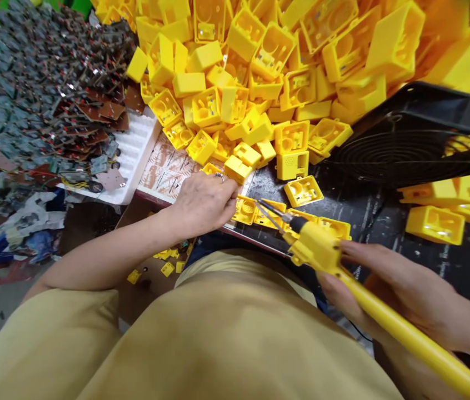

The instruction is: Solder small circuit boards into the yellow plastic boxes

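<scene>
In my right hand (401, 289) is a yellow soldering gun (316, 247), its thin metal tip pointing left over a row of open yellow housings (266, 214) along the table's front edge. My left hand (208, 203), with a ring on one finger, is closed at the left end of that row, beside the nearest housing. What its fingers hold, if anything, is hidden under the hand. Just behind the row, a single open yellow housing (304, 191) lies on the black table surface (401, 244).
A large heap of yellow housings (210, 105) fills the back. At the left, many circuit boards (51, 83) are piled over a white foam tray (139, 150). A black fan (410, 139) stands at the right, near more housings (435, 225). Small yellow pieces (167, 269) lie below the table edge.
</scene>
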